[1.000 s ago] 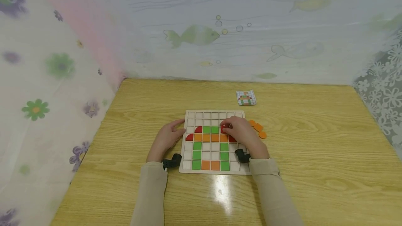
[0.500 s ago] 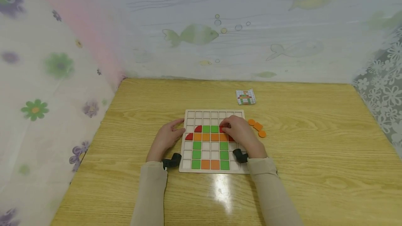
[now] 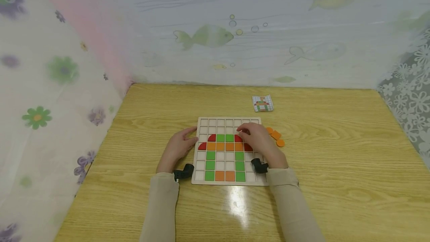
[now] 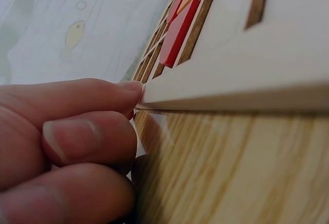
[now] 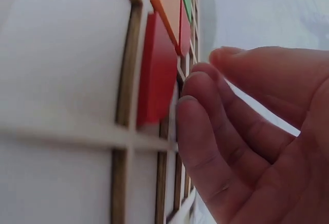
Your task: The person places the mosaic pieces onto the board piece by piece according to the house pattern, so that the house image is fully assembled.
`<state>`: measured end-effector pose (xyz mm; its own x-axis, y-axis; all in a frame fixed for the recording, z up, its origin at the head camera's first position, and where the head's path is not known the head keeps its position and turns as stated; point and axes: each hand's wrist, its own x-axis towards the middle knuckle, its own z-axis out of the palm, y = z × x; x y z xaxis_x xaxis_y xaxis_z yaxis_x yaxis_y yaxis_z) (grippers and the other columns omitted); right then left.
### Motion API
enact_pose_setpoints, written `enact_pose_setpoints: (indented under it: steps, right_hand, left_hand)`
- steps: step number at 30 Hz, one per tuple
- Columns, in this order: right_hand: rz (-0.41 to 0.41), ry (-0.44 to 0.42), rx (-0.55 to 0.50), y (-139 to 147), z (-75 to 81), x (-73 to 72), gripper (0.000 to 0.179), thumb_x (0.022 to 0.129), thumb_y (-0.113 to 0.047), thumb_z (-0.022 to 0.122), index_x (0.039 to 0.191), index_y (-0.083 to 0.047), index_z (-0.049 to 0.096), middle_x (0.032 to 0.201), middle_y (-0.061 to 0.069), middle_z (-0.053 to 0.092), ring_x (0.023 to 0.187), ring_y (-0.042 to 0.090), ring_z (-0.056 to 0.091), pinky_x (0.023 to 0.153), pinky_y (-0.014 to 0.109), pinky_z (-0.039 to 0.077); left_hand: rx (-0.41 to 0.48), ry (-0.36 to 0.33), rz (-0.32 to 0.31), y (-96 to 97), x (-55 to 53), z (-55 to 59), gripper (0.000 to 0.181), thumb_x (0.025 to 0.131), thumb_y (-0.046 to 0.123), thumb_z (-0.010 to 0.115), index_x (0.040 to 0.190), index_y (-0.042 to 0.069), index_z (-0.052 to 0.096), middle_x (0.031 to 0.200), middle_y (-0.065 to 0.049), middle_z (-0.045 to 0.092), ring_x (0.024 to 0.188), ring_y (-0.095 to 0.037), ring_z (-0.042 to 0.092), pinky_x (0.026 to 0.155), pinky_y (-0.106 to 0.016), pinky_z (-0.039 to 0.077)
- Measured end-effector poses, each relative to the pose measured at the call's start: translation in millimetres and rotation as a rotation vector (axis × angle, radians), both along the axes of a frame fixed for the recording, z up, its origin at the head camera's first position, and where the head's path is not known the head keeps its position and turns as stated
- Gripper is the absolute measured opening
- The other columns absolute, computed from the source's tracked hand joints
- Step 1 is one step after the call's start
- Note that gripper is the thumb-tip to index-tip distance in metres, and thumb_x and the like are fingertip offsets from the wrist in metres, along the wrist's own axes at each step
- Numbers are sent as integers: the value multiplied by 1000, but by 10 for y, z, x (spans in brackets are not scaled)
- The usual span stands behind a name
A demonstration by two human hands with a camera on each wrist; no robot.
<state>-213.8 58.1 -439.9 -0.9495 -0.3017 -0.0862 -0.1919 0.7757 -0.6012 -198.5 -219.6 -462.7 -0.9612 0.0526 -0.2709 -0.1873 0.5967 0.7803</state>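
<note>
A light wooden grid board [image 3: 220, 156] lies on the table with a pattern of green, orange and red tiles in its cells. My left hand [image 3: 178, 148] rests at the board's left edge, its fingertips touching the rim in the left wrist view. On the upper right of the pattern sits a red rounded tile [image 3: 237, 137], flat in its cell. Just beyond it is my right hand [image 3: 260, 141], fingers loosely bent with nothing held between them. It partly covers a second red tile [image 3: 248, 147], which shows large in the right wrist view.
Several loose orange pieces [image 3: 276, 135], round and square, lie right of the board. Behind it is a small pattern card [image 3: 263, 103] showing a coloured grid. The wooden table [image 3: 336, 141] meets walls printed with fish and flowers.
My right fingers have let go of the red tile and drawn slightly up and right. The tile now lies flat in its cell. The left hand keeps its place.
</note>
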Motion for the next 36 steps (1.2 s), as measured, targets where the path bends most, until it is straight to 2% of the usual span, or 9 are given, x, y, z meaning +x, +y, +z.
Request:
enact_pose_setpoints:
  steps: [7,14,19,23,30,36]
  right_hand:
    - [-27,18,-41,151,69,-2,21,90,-21,53,106,-14,65,106,3,60,91,20,54,79,36,43]
    - [-95,-22,-61,397,147,37,27,91,-27,50,111,-13,62,111,4,58,96,22,53,83,40,42]
    - [-153,-12,-63,598,149,56,31,92,-31,49,115,-14,60,112,6,58,99,23,51,84,40,40]
    - [-199,-28,-74,725,142,87,32,92,-33,47,116,-14,58,107,7,59,94,23,52,82,40,41]
    - [-245,-45,-54,852,118,151,32,91,-29,50,116,-9,58,107,10,58,95,26,51,81,41,42]
    - [-239,-64,0,927,91,171,36,89,-26,55,117,-5,56,105,14,56,93,28,51,79,42,41]
  left_hand:
    - [-10,8,-5,-10,-10,-17,42,86,36,56,128,32,48,52,1,45,40,-12,37,43,-27,36]
    - [-26,30,-18,-7,-6,-7,42,87,35,56,128,31,48,60,-2,50,45,-12,38,45,-27,35]
    - [5,7,-18,-2,-2,5,43,87,34,56,129,30,47,56,-1,49,41,-12,38,42,-26,34]
    - [13,-14,-11,-8,0,11,43,88,34,55,130,30,46,55,-1,48,40,-12,39,41,-25,34]
    - [-24,-15,-5,-14,-4,8,44,88,36,54,131,29,45,69,-2,57,51,-13,44,52,-28,37]
    - [22,-26,-2,2,-1,1,43,88,35,55,129,30,46,60,-2,52,43,-12,40,42,-25,35]
